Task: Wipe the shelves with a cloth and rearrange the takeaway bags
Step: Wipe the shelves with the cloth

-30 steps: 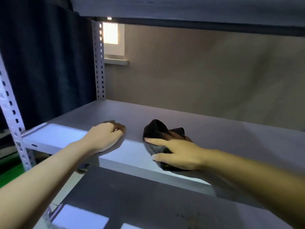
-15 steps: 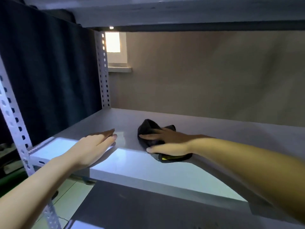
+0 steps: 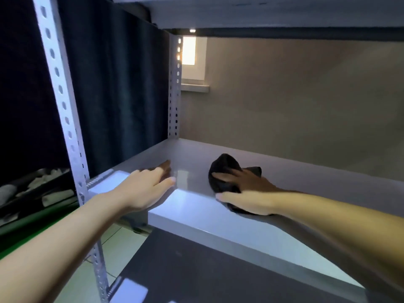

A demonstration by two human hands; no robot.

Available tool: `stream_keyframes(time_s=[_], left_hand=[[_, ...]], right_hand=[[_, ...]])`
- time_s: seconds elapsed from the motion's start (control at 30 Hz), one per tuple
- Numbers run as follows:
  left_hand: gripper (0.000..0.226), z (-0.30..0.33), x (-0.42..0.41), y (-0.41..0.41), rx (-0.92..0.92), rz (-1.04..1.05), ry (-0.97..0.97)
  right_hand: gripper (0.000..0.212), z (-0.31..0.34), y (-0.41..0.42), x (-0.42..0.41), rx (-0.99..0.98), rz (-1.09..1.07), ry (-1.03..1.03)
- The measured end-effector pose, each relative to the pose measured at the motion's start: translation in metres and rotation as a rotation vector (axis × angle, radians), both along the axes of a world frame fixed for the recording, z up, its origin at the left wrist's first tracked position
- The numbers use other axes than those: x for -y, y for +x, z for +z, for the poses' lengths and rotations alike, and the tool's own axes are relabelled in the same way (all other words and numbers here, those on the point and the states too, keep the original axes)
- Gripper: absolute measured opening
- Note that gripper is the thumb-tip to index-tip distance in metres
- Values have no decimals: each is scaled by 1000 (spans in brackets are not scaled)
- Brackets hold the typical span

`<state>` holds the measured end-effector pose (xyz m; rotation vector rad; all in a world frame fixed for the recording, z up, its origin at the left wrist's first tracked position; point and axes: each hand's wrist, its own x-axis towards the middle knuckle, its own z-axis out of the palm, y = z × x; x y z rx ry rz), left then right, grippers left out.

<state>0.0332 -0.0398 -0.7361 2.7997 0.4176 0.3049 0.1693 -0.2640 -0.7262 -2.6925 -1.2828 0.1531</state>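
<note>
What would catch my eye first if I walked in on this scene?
Two bare arms reach onto a grey metal shelf. The right hand presses a black cloth flat mid-shelf, while the left hand rests on the shelf near its left front corner. Behind, a small bright window glows beside a dark curtain.

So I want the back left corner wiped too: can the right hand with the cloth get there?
Probably yes. The right hand presses the black cloth flat on the shelf, and the shelf looks bare back to the rear post. The left hand rests nearer the front.
</note>
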Motion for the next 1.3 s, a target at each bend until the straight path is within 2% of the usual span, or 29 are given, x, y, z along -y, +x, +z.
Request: stream_keyframes(time_s=[0.13,0.3,0.47,0.63,0.73,0.8,0.97,1.13,1.2,1.3], left_hand=[[35,-2,-30,0,33,73,123],[37,-9,-35,4,-37,100,170],[44,-8,-33,1,-3,88,89],[56,-15,-40,5,-21,77,111],[74,-13,-42,5,-48,85,83],[82,-12,-40,4,-73,84,85],[103,-10,-40,2,-174,53,137],[116,-13,-43,4,-174,29,142],[118,-15,-43,4,-178,21,141],[116,-16,-43,6,-193,21,143]], right_hand=[[57,5,-55,-1,-20,245,-8],[48,4,-31,-45,-154,328,57],[45,-2,31,-116,-23,217,65],[54,-5,71,-162,31,146,77],[64,-5,76,-176,62,73,51],[66,-6,71,-174,72,48,35],[56,-3,36,-130,11,96,24],[60,-4,-13,-58,60,274,33],[58,-3,-23,-43,39,347,67],[55,-1,-13,-54,30,330,66]])
